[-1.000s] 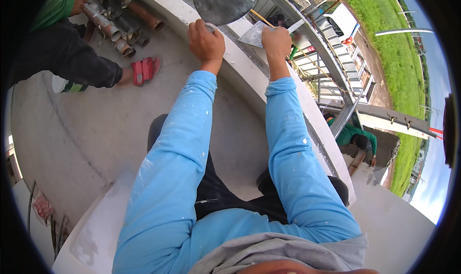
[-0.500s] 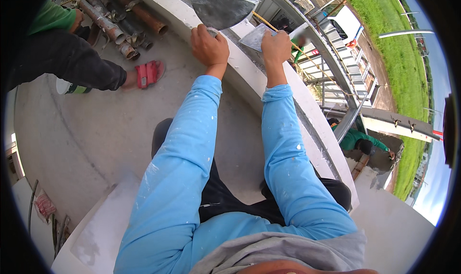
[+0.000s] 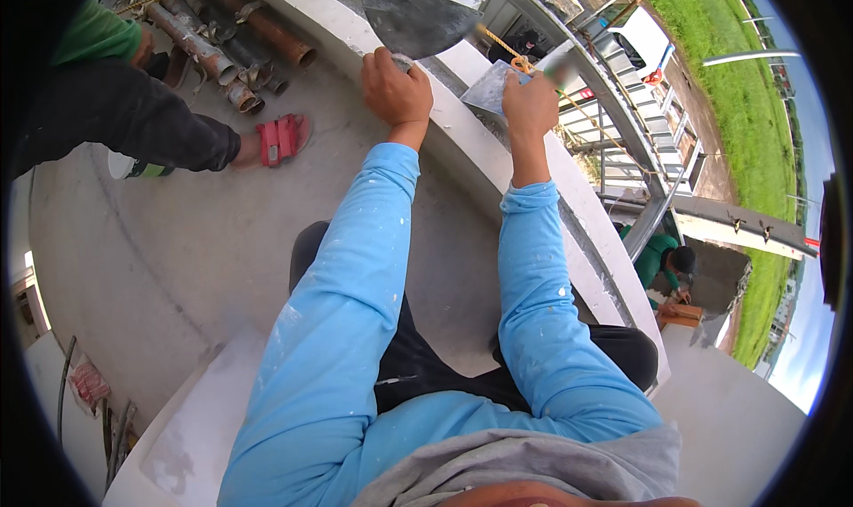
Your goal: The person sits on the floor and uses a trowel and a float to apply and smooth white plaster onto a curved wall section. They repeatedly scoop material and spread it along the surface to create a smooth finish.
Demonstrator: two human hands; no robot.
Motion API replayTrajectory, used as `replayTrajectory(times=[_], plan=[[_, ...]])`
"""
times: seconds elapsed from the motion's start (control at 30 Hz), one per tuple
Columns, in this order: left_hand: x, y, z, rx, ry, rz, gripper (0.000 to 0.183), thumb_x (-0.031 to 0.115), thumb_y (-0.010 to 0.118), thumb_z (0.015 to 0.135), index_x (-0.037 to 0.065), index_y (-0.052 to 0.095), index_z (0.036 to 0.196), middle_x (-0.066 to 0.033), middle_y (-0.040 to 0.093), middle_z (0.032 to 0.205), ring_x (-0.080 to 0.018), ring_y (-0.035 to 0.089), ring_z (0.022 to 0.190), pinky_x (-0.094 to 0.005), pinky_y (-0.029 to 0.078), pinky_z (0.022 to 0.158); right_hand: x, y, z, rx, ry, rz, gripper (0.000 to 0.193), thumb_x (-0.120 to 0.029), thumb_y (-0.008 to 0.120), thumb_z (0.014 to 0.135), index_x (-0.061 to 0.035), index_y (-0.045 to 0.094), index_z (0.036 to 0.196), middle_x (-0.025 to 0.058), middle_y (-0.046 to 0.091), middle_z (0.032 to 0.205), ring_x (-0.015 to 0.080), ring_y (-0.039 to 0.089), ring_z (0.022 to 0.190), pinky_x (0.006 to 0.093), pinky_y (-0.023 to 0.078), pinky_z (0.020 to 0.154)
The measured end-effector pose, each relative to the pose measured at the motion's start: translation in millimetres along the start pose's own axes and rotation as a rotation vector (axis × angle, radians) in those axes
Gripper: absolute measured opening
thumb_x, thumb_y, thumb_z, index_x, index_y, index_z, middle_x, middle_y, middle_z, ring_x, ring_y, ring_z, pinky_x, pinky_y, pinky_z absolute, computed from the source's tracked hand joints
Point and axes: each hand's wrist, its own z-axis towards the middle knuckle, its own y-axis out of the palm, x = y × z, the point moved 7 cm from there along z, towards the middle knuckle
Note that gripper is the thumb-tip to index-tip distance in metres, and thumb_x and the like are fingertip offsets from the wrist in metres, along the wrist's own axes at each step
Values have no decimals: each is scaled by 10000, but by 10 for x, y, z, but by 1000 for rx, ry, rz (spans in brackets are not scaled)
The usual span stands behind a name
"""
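My left hand is closed at the lower edge of a dark grey, half-round mixing pan or plate, streaked with pale residue; its exact kind is unclear. In my right hand is a wide putty knife with a pale, smeared blade and a bit of blue at the grip. The blade lies over the grooved top of a white curved parapet, right of the dark plate. Both hands are at the far side of my reach, arms stretched out.
At left a person in dark trousers and a red sandal sits near rusty pipes. A yellow rope runs beyond the parapet. Below right, another person in green works by a wall. Metal framing stands outside the parapet.
My right hand and the putty knife have moved right and slightly down, away from the dark plate. The left hand and plate have shifted slightly right. The person below right has changed pose.
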Motion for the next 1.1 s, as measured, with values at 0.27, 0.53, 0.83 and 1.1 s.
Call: replayTrajectory(times=[0.27,0.53,0.83,1.1], plan=[[58,-12,-7,26,26,22,284,73,662,773,19,539,1023,-172,571,1040,-424,604,1009,-563,514,786,-772,496,398,-118,-139,31,277,-273,678,864,-25,771,947,218,756,992,397,740,950,471,589,822],[85,-22,-2,-32,25,45,337,94,687,802,-6,575,1104,-176,599,1090,-401,617,1048,-543,534,793,1224,-1027,-76,-306,1,-36,527,-412,734,905,18,646,1197,264,714,1090,386,702,1031,447,540,875],[72,-16,8,-69,14,60,351,142,707,832,-2,586,1128,-167,620,1108,-392,619,1063,-545,530,809,1418,-2097,-806,-61,-828,-203,330,-109,712,918,-91,577,1219,100,658,839,309,667,739,431,518,682],[61,-36,24,-59,-25,42,353,178,713,860,-7,587,1133,-191,646,1125,-419,622,1069,-554,504,836,2064,-1765,-1301,-360,-966,-350,666,92,599,811,-202,607,1409,116,577,1223,326,571,1172,447,474,1030]])
